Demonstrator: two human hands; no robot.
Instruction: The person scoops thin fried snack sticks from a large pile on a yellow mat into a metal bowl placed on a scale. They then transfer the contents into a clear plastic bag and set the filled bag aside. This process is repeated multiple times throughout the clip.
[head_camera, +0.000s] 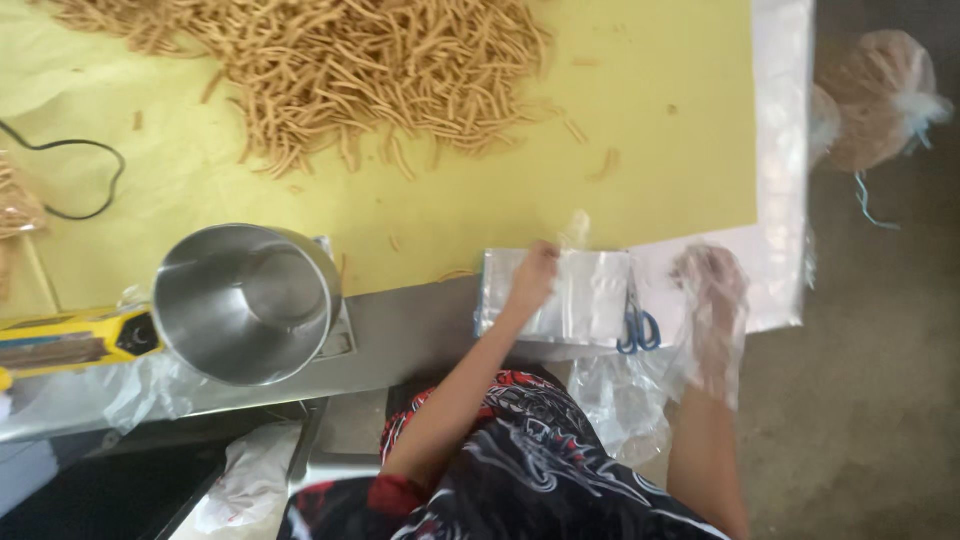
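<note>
- Clear plastic bags (560, 295), a flat stack at the table edge; left hand (533, 277) presses down on top, fingers curled at the upper edge, apparently pinning or peeling one.
- Right hand (712, 300), at 3 o'clock of the stack, sits inside a loose plastic glove, fingers spread, grasping nothing.
- Blue-handled scissors (637, 328) lie between the hands, within reach.
- Fried snack sticks (370, 70) heaped at 12 o'clock on yellow sheet (650, 150).
- Steel pot (245, 300) at 9 o'clock, empty.
</note>
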